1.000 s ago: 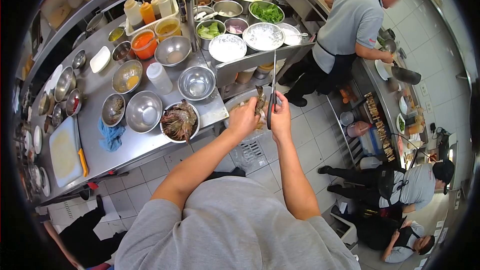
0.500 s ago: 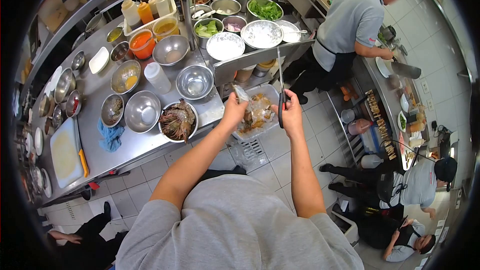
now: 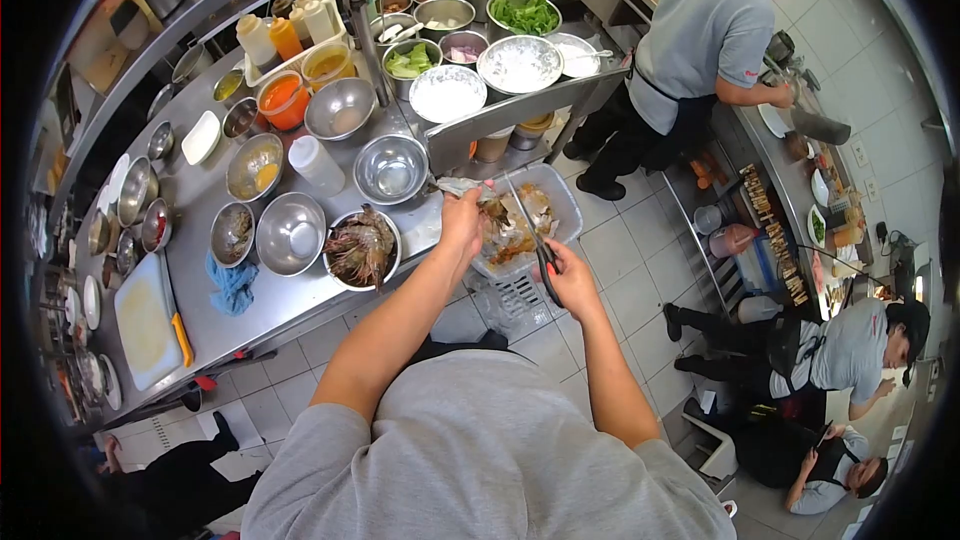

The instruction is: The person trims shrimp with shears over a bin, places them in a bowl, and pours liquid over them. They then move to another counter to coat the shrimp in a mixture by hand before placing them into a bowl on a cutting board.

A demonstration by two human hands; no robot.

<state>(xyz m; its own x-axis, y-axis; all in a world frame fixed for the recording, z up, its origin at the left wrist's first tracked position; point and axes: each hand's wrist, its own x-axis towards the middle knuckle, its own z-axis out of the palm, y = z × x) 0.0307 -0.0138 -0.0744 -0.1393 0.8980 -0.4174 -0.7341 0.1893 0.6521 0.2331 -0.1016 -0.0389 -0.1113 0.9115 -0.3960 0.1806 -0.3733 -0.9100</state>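
My left hand (image 3: 462, 222) is closed on a greyish prawn (image 3: 462, 185), with the fingers covering part of it. In my right hand (image 3: 572, 282) is a pair of scissors (image 3: 531, 223) with black and red handles, blades angled up and left toward the prawn. Below both hands sits a clear plastic tub (image 3: 568, 202) holding shell pieces and orange scraps. At the counter edge, left of my left hand, a white-rimmed bowl holds whole prawns (image 3: 361, 248). Beside it stand two steel bowls, one nearer (image 3: 291, 233) and one farther back (image 3: 391, 170).
The steel counter (image 3: 255, 305) bears a cutting board (image 3: 150, 325), a yellow-handled knife (image 3: 182, 338), a blue cloth (image 3: 231, 285) and a squeeze bottle (image 3: 318, 166). Ingredient pans, including leafy greens (image 3: 525, 14), stand at the back. One co-worker (image 3: 705, 35) works at the right counter; others are lower right and lower left.
My right hand has lowered, and the scissors have swung from nearly upright to tilting left, toward the prawn. My left hand has shifted slightly left, still gripping the prawn.
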